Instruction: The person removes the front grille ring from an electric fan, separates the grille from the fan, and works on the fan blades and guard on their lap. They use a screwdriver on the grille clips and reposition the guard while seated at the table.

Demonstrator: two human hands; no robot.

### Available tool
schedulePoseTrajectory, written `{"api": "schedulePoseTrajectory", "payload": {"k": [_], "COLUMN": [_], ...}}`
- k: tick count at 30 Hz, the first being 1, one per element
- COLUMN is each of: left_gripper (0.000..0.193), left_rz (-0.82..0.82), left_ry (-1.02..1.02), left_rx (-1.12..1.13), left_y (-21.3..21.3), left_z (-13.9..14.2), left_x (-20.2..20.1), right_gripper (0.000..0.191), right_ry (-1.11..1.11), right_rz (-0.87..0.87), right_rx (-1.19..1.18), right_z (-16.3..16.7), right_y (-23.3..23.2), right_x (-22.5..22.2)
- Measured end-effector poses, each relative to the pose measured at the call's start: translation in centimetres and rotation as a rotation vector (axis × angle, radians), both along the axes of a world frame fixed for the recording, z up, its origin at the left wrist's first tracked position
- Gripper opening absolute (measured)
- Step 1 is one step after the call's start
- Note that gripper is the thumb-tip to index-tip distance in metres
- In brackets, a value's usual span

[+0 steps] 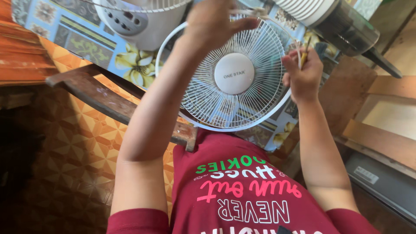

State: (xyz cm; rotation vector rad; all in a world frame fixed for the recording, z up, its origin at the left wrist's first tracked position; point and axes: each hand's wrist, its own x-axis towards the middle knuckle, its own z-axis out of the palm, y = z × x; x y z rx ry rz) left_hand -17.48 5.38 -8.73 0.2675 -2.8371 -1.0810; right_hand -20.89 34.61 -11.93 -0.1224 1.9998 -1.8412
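A round white wire fan grille (255, 82) with a plain white centre cap lies flat on a patterned tablecloth in front of me. My left hand (214, 21) rests over the grille's far rim, fingers bent down onto the wires. My right hand (303, 71) is at the grille's right rim, closed around a thin yellow-handled tool (304, 54) that points up from the fist. A white fan body (138, 21) with a button panel stands at the back left of the table.
The tablecloth (130, 65) is blue with yellow flowers. A rough wooden plank (108, 99) runs along the table's near edge. A dark cylindrical object (346, 26) lies at the back right. Wooden boards (385, 117) and a grey box (381, 182) sit at the right.
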Motion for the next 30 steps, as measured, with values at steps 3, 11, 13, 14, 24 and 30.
{"api": "schedulePoseTrajectory", "payload": {"k": [3, 11, 13, 14, 24, 30], "left_gripper": [0.071, 0.027, 0.025, 0.026, 0.041, 0.037], "left_rz": [-0.01, 0.298, 0.457, 0.539, 0.728, 0.729], "left_ry": [0.132, 0.124, 0.083, 0.061, -0.135, -0.124], "left_rx": [0.105, 0.126, -0.015, -0.087, 0.117, 0.207], "left_y": [-2.5, -2.6, -1.7, -1.3, 0.4, 0.9], "left_z": [-3.0, -5.5, -5.5, -5.4, -7.2, -7.4], "left_x": [3.5, 10.8, 11.9, 12.4, 13.3, 12.5], "right_gripper": [0.025, 0.023, 0.028, 0.03, 0.035, 0.036], "right_ry": [0.008, 0.374, 0.388, 0.395, 0.379, 0.38], "right_rz": [0.011, 0.184, 0.219, 0.239, 0.255, 0.215], "right_rx": [0.025, 0.502, 0.481, 0.469, 0.516, 0.54], "right_z": [-0.9, -1.4, -1.7, -1.8, -1.5, -1.1], "right_y": [-0.8, -1.2, -1.4, -1.6, -2.4, -2.8], "right_x": [-1.7, -4.3, -4.7, -4.9, -4.5, -4.4]}}
